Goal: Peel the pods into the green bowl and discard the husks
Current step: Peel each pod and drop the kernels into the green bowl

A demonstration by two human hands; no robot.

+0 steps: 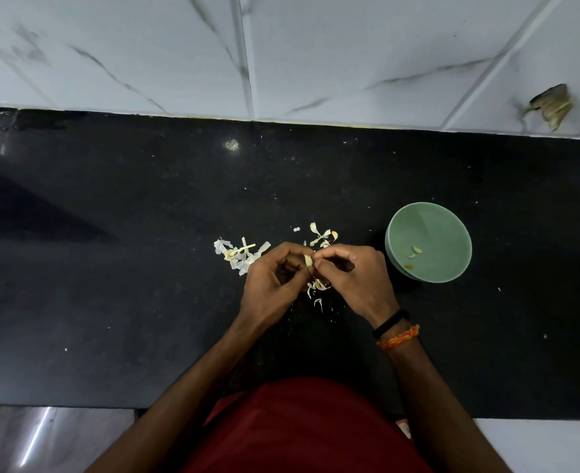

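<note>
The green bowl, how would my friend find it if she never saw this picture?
Look along the black counter below the white tiled wall. Just to the right of the right hand stands the green bowl, round and pale green, with a few small peeled pieces inside. It is the only dish there; everything else near it is loose white husks.

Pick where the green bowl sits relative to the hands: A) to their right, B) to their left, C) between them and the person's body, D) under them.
A: the bowl stands on the black counter to the right of the right hand, apart from it, while both hands, the left hand included, pinch a pod beside it.
</note>
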